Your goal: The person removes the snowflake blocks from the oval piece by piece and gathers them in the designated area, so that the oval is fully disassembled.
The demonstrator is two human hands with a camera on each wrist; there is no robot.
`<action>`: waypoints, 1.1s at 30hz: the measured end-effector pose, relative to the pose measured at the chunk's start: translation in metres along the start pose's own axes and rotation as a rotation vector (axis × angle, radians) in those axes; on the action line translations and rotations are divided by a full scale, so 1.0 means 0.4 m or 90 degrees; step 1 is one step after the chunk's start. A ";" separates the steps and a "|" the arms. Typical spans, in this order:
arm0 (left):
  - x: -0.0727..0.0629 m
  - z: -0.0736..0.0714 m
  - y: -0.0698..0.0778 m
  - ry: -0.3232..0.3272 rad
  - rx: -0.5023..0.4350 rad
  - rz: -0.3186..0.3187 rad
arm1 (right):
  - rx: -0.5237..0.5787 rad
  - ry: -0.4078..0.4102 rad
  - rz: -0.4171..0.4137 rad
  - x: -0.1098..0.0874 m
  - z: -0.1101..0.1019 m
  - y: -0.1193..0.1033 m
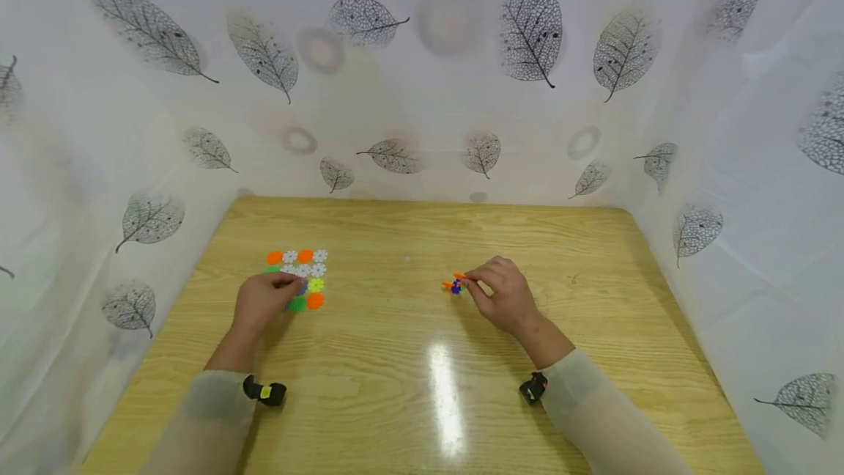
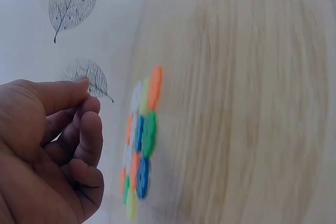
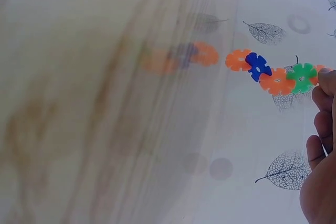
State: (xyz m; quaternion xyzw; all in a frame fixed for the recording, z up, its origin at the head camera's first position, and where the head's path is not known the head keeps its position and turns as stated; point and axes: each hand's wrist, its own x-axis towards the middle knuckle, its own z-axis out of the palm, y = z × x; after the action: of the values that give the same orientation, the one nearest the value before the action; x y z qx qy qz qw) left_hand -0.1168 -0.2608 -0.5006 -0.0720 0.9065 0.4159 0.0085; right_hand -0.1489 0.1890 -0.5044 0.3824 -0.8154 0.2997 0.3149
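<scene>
My right hand pinches one end of a short chain of interlocking snowflake discs between thumb and fingers. The chain runs orange, blue, orange, green and orange, and the last orange disc is partly hidden by the thumb. On the left, my left hand hangs over flat snowflake discs laid in rows. Its thumb and forefinger tips meet, the other fingers are curled, and nothing shows between them in the left wrist view. Orange, white, green, blue and yellow discs make up the rows; the hand covers some in the head view.
The wooden table has a glossy top with a bright reflection near its front. White curtain printed with grey leaves encloses the back and both sides. Each wrist wears a black strap.
</scene>
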 end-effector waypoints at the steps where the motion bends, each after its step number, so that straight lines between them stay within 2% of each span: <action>1: 0.003 0.008 0.009 -0.006 -0.008 0.011 | 0.000 -0.001 0.000 0.001 -0.001 0.000; 6: 0.018 0.053 0.049 -0.024 -0.034 0.055 | 0.002 -0.005 -0.002 0.004 -0.002 0.000; 14: 0.039 0.135 0.151 -0.070 -0.048 0.074 | 0.012 -0.002 -0.003 0.008 -0.002 -0.004; 16: 0.040 0.158 0.180 -0.087 -0.065 0.078 | 0.014 -0.001 -0.003 0.008 0.000 -0.006; 19: 0.040 0.194 0.215 -0.111 -0.081 0.106 | 0.016 0.000 -0.010 0.010 0.003 -0.011; 26: 0.037 0.276 0.280 -0.147 -0.112 0.154 | 0.011 -0.013 -0.006 0.013 0.006 -0.018; 33: 0.026 0.334 0.339 -0.183 -0.105 0.200 | 0.025 -0.020 -0.018 0.019 0.009 -0.025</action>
State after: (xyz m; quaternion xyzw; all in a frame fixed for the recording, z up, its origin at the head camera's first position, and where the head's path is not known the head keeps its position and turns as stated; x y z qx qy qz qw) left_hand -0.1518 -0.0739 -0.4864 0.1295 0.8589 0.4910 0.0670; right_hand -0.1455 0.1778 -0.4983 0.4045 -0.8088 0.3049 0.2987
